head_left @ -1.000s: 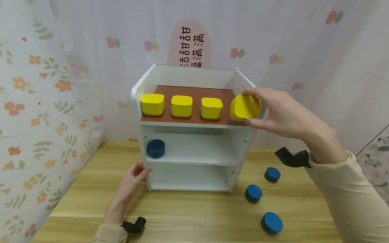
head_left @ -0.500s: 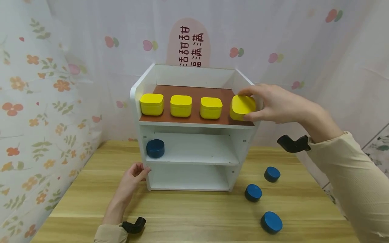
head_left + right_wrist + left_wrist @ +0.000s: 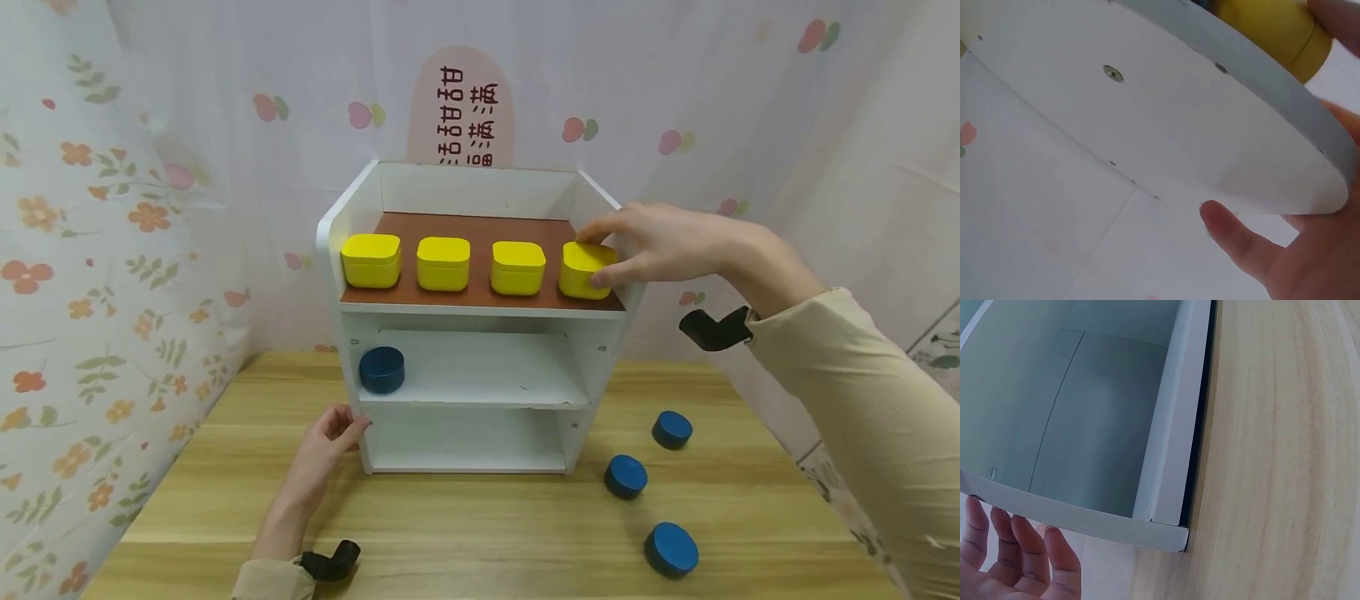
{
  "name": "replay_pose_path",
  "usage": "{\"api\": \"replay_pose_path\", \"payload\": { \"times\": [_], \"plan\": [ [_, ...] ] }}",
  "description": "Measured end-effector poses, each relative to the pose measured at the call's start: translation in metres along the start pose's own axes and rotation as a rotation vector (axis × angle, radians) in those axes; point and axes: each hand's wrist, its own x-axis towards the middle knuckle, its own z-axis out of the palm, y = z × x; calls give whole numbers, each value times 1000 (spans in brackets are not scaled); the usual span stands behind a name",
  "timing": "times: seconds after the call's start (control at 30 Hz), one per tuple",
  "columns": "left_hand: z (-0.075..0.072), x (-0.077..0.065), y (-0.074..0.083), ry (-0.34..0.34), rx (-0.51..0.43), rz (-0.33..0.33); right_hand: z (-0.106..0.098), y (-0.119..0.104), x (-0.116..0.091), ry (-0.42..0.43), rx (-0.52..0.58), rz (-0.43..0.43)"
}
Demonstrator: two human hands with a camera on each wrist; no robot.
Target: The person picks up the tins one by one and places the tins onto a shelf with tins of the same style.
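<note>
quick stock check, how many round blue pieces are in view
4: one blue piece at the left of the middle shelf; a far piece, middle piece and nearest piece on the table at right. Any behind the cabinet would be hidden.

The right hand (image 3: 667, 242) partly hides the rightmost yellow box (image 3: 576, 273), cropped by the right wrist view's top edge.

The yellow box (image 3: 577, 271), round-cornered and seamed below its top, sits upright between the right hand's (image 3: 667, 243) thumb and fingers. Beneath it, the white shelf unit (image 3: 480, 367), brown-topped, stands upright, its lower front edge at the left hand's (image 3: 324, 442) thumb.
</note>
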Motion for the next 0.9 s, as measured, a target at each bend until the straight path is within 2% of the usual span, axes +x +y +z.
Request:
{"api": "replay_pose_path", "payload": {
  "times": [0.23,0.5,0.67,0.9],
  "plan": [
    [1,0,-1,-6,-1,-7,-2,4,3,-25,4,-31],
    [2,-1,2,-9,0,-17,-2,0,-1,-17,85,50],
    [2,-1,5,-12,-3,-13,-3,-3,-8,65,127,59],
    [2,-1,6,-12,1,-23,-2,-3,-27,227,175,75]
  ]
}}
